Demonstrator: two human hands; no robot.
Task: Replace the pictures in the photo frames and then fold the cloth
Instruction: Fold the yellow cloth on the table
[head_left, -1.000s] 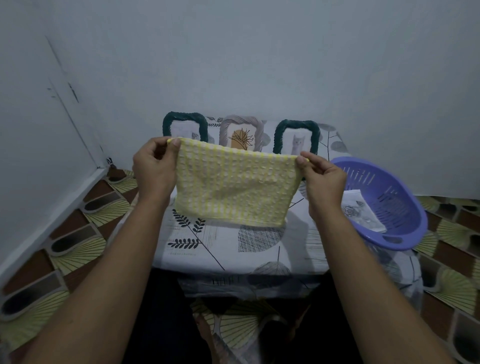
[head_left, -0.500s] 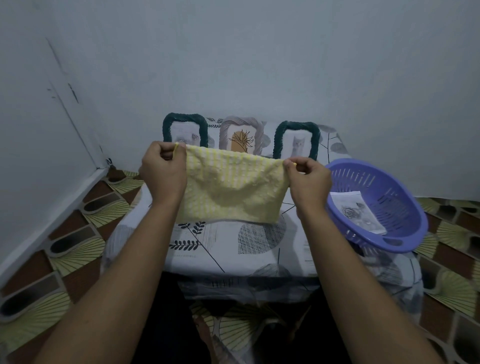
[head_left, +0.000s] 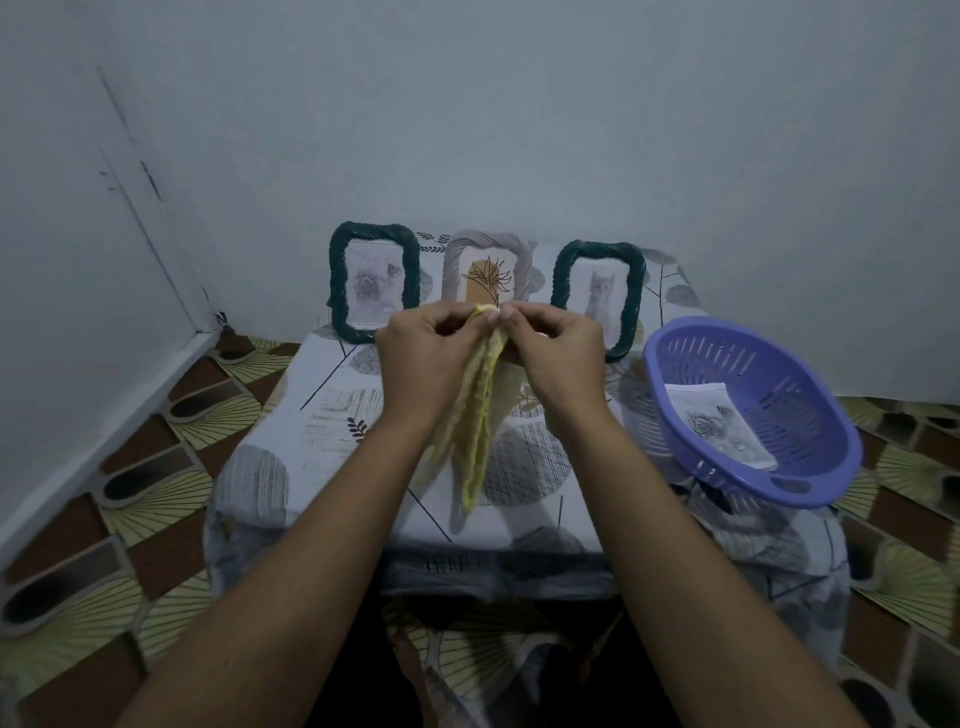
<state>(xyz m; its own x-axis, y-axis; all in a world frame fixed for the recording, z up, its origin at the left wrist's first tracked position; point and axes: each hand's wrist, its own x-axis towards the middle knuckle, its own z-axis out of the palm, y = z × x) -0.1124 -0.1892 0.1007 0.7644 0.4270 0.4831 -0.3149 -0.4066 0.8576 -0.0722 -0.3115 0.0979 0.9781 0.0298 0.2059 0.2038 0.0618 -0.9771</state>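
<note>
Yellow cloth (head_left: 480, 415) is pinched at its joined corners by left hand (head_left: 421, 358) and right hand (head_left: 558, 364) (photo frames (head_left: 374, 288) appear filled); folding unfinished.

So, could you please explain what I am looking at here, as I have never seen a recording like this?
There is no machine here: a person works with two bare hands, and a single camera worn on the head looks forward and down at them, so every picture comes from that one viewpoint. The left hand and the right hand meet above the table and pinch the top of a yellow cloth with their fingers; the cloth hangs doubled over between them. At the back of the table stand three photo frames: a green frame with roses, a grey frame and a green frame with a cat. On the right sits a purple basket holding a loose rose picture.
</note>
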